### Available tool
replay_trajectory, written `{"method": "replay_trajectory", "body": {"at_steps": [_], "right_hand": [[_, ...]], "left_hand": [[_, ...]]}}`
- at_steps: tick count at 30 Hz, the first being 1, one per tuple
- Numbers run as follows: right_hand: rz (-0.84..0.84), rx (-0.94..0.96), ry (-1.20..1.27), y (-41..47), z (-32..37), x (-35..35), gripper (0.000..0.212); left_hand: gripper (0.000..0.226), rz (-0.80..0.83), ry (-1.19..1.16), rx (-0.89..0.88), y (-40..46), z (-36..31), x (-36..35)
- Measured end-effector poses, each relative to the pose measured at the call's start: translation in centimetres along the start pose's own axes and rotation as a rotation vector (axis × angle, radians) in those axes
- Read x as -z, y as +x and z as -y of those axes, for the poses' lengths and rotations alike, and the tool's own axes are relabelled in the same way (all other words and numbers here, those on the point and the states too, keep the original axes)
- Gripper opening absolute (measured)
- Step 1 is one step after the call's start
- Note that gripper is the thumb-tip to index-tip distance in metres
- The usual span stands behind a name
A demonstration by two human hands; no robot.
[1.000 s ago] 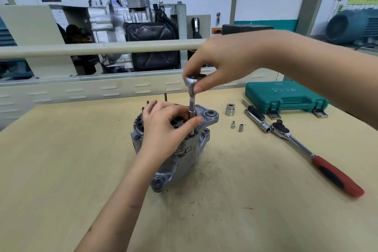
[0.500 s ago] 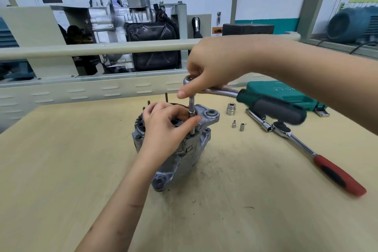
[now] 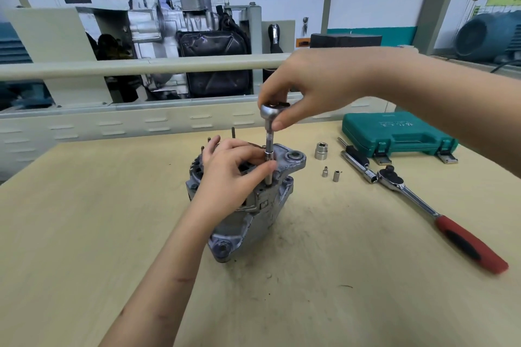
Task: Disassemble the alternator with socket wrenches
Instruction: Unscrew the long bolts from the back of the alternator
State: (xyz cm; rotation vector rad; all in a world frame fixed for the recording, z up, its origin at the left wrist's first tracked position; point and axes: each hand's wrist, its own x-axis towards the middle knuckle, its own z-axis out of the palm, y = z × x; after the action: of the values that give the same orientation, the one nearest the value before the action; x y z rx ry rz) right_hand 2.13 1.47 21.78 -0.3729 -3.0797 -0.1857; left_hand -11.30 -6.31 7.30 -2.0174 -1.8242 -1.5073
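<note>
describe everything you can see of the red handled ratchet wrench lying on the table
The ratchet wrench lies flat on the table, right of the alternator, untouched by either hand. Its shiny metal head points toward the green case, beside a black-gripped extension bar; a chrome shaft runs to a red and black grip nearest the camera.

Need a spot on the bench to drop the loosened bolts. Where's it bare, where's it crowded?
Bare: the table left of the alternator, and the near strip between it and the front edge. Crowded: right of the alternator, with three loose sockets, the red-handled ratchet and the green case.
</note>
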Motion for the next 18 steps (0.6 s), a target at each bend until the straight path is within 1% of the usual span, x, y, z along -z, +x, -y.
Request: {"method": "replay_trajectory", "body": {"at_steps": [5, 7, 9, 12, 14, 16, 18], "right_hand": [[-0.065, -0.138, -0.133, 0.3, 0.2, -0.4, 0.049], [-0.077, -0.158, -0.129, 0.5, 0.5, -0.9, 0.056], [-0.081, -0.148, -0.113, 0.7, 0.7, -1.0, 0.052], [-0.023, -0.081, -0.110, 0.6, 0.5, -0.7, 0.032], [0.023, -0.030, -0.053, 0.3, 0.2, -0.4, 0.024], [0.027, -0.001, 0.007, 0.1, 0.0, -0.2, 0.025], [0.014, 0.014, 0.029, 0.3, 0.0, -0.2, 0.027]], "left_hand": [[0.023, -0.029, -0.007, 0.018, 0.1, -0.2, -0.3], [0.024, -0.030, -0.007, 0.029, 0.1, -0.3, -0.3], [0.024, -0.044, -0.013, 0.039, 0.0, -0.2, -0.4], [0.027, -0.089, -0.009, 0.060, 0.0, -0.4, -0.5], [0.031, -0.106, 0.012, 0.075, 0.1, -0.5, -0.7], [0.033, -0.110, 0.036, 0.069, 0.1, -0.4, -0.8], [0.027, -0.106, 0.053, 0.034, 0.0, -0.3, -0.8]]}}
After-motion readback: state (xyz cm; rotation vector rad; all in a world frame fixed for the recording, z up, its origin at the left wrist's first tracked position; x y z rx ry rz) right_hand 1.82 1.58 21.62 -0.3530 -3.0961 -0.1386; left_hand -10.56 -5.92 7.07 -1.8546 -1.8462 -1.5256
